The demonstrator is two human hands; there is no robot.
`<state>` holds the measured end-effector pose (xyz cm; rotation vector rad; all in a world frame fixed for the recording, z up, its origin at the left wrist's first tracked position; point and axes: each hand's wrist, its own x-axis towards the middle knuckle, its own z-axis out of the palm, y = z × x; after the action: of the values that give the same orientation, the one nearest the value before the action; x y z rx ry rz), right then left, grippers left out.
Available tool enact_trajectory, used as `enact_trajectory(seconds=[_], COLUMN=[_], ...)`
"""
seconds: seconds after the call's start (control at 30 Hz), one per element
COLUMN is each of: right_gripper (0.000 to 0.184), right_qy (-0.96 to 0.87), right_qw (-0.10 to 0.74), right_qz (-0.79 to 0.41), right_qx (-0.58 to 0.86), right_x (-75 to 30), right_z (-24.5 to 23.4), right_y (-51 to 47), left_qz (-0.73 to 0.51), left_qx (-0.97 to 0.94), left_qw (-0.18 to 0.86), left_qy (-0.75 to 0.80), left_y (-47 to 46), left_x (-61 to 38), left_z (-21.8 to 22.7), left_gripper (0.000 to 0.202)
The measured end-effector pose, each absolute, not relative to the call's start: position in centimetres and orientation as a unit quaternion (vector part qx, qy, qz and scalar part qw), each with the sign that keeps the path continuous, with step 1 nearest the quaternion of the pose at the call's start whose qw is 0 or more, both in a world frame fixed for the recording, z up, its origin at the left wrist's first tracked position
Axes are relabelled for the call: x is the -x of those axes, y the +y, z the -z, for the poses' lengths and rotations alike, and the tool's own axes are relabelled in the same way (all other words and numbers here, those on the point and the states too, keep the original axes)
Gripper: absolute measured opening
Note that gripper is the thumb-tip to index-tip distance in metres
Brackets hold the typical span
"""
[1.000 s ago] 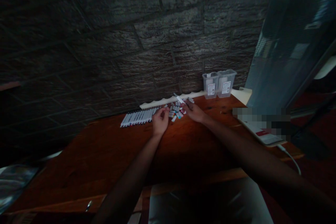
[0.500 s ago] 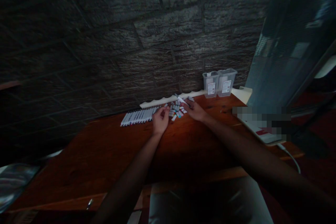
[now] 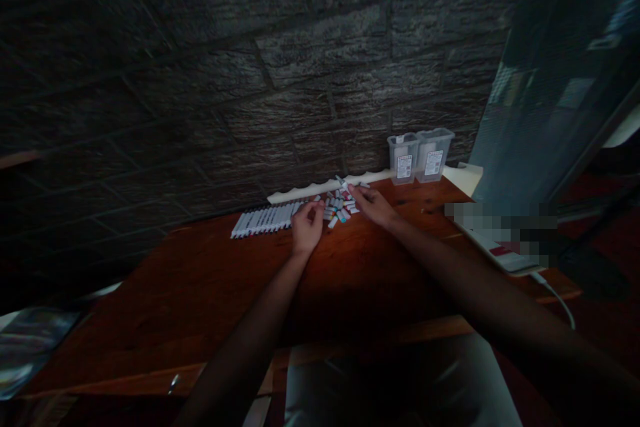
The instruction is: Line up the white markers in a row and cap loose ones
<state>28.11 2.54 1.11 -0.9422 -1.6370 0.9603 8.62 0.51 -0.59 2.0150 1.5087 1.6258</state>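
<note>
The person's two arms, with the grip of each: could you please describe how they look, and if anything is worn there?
The left forearm and right forearm look bare; no sleeve shows. The left grip and right grip are human hands without gloves. No watch, bracelet or cable shows at either wrist. The light is too dim to tell rings or fine markings.

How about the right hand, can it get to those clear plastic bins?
Probably yes: bare wooden tabletop seems to lie between the right hand and the clear plastic bins, and nothing covers their fronts. The hand holds a white marker, though, so its grip isn't free.
</note>
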Motion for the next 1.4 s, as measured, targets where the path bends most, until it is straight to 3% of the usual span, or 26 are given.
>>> enact_trajectory(seconds=[0.3,0.47,0.67,1.03,1.13,1.3,1.4], right_gripper=[0.060,0.059,0.055,0.015,0.020,0.046,0.048], right_qy=[-0.688,-0.689,-0.639,-0.548,-0.558,-0.604,-0.596], right_qw=[0.454,0.483,0.529,0.507,0.504,0.495,0.486], right_qz=[-0.322,-0.291,-0.359,-0.552,-0.539,-0.473,-0.457], right_qx=[0.467,0.455,0.427,0.372,0.379,0.409,0.447], right_x=[-28.2,-28.4,-28.3,-26.6,-26.3,-26.2,-25.8], right_z=[-1.0,-1.5,-1.1,-0.2,0.2,1.0,1.8], right_y=[2.6,2.5,2.9,2.9,2.6,2.4,2.8], left_qz=[-0.543,-0.542,-0.543,-0.542,-0.542,-0.539,-0.540], left_qx=[-0.665,-0.665,-0.665,-0.663,-0.663,-0.667,-0.670], left_qw=[0.081,0.084,0.080,0.074,0.072,0.067,0.063], left_qy=[0.507,0.507,0.506,0.511,0.511,0.511,0.505], left_y=[0.5,0.4,0.2,0.7,0.6,0.5,0.5], left_x=[-8.7,-8.8,-8.8,-8.5,-8.5,-8.6,-8.6], left_z=[0.5,0.4,0.3,0.8,0.7,0.6,0.6], left_gripper=[0.026,0.028,0.027,0.027,0.027,0.027,0.027])
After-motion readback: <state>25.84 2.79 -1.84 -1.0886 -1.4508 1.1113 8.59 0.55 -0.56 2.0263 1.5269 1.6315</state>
